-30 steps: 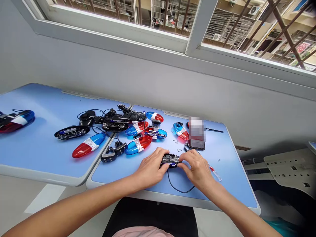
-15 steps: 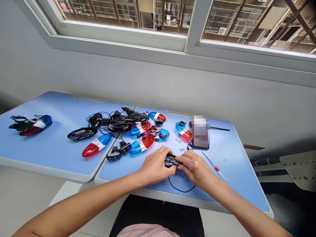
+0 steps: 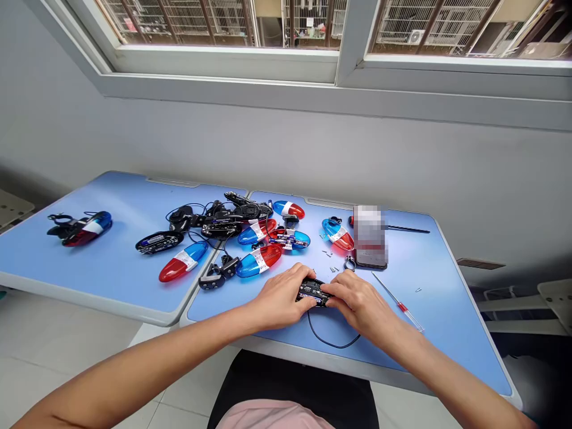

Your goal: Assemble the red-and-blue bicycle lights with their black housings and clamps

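Note:
A black oval light housing (image 3: 311, 290) with batteries showing inside lies low over the near part of the table, between both hands. My left hand (image 3: 286, 298) grips its left end, thumb in front and fingers behind. At the right end, my right hand (image 3: 357, 296) closes on it with thumb and forefinger, hiding that end. A thin black cable (image 3: 326, 343) loops out below the housing onto the blue tabletop (image 3: 277, 330). Just beyond the hands lie several small screws (image 3: 334, 269) and a black ring clamp (image 3: 350, 263).
Red-and-blue light covers (image 3: 259, 261) and black housings (image 3: 159, 241) with cables are heaped to the left. A finished-looking light (image 3: 84, 229) sits far left. On the right are a phone (image 3: 370, 266), a screwdriver with a clear handle (image 3: 402, 306) and a black rod (image 3: 407, 229).
The head view has turned a little, so the scene sits slightly farther right. Both hands keep hold of the housing; more of its inside shows between them.

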{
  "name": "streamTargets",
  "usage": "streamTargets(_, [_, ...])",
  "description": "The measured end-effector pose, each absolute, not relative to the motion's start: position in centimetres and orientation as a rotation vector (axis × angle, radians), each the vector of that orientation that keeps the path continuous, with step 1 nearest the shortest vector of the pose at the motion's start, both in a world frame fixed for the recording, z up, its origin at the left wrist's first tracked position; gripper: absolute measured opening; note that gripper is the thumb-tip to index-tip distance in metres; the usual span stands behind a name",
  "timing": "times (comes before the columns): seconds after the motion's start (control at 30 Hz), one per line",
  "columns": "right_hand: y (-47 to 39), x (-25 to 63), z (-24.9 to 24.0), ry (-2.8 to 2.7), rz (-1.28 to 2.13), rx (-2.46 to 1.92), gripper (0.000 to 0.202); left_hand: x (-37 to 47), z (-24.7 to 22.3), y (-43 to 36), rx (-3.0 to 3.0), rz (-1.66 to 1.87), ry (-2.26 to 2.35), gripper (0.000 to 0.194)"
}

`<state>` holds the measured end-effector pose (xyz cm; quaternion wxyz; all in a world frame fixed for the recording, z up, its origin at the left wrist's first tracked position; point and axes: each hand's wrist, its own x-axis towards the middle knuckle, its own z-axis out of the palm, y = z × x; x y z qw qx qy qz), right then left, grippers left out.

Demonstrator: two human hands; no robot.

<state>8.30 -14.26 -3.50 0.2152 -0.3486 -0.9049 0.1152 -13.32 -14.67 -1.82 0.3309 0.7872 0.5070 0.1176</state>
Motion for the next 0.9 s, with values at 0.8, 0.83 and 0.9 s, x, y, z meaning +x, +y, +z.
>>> streamTargets(0.8, [-15.1,7.2,-1.5,-2.578,0.253,-1.167,0.028,-17.1,-2.5,-14.7,1.948,0.569,0.992,0.036])
streamTargets(0.83, [-15.1,7.0,-1.4,-2.574,0.242,-1.185,0.028,-17.0,-2.5,-14.6,1.945,0.576,0.999,0.03])
streamTargets(0.9, [-15.2,6.7,-1.3,-2.564,0.215,-1.199,0.029,-17.0,-2.6,-14.6,1.939,0.586,1.015,0.023])
